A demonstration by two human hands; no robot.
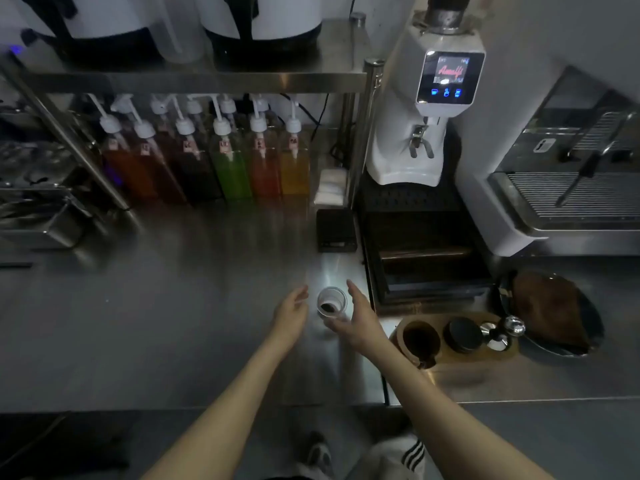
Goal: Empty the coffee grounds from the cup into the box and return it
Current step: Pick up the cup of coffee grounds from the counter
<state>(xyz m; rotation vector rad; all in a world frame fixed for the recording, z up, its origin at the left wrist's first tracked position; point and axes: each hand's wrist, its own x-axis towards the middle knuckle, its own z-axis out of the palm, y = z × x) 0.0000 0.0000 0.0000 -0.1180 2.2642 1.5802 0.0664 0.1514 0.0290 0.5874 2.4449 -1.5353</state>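
Six syrup bottles [207, 157] stand far behind the one clear cup [331, 302] on the tabletop [156, 323]. Left hand [291, 315] open just left of it; right hand [356, 322] open, fingers beside it. One dark box [426, 258] right, behind.

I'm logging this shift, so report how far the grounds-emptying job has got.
Nothing looks done yet: the clear cup stands on the steel counter with dark coffee grounds at its bottom. In hand: the left hand and right hand are open on either side of the cup, not gripping it. Left: lift it, tip the grounds into the knock box, return the cup.
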